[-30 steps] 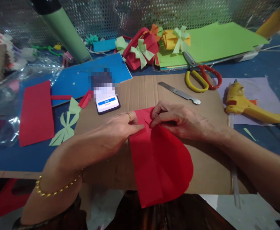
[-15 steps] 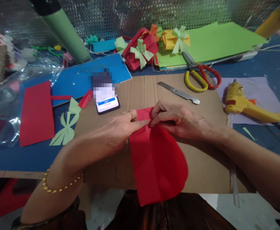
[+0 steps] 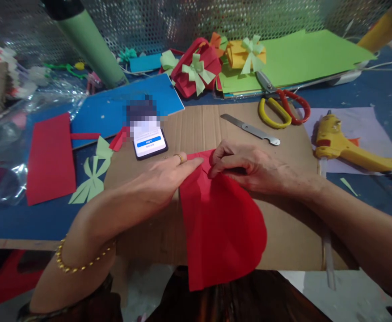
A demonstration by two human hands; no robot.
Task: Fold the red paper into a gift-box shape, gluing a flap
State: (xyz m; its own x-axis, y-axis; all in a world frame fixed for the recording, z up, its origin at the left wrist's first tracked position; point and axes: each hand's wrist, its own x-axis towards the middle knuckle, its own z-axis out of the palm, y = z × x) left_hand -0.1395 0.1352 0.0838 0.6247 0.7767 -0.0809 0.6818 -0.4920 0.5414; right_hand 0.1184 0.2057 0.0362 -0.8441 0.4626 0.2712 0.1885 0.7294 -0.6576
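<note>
A blue table is spanning the frame's width. A corrugated cardboard sheet is covering its centre. Green paper sheets are lying stacked at upper right.

The red paper sheet is occupying the lower centre of the frame, its right side bulging into a curve and its bottom edge extending past the cardboard. The right hand, at centre, is pinching the sheet near its top edge between thumb and fingers. The left hand, left of centre, is resting on the sheet's upper left with one digit extending across it; the other fingertips are partly hidden, so whether it is gripping cannot be told.

At right, a yellow hot-glue gun is lying on a lavender sheet. Scissors with one red and one yellow handle are lying at upper right of centre. A smartphone is lying at upper left of centre, its screen partly pixelated. A steel blade is lying just above the right hand. On the smartphone, a blue button is showing white characters, too small to read reliably.
</note>
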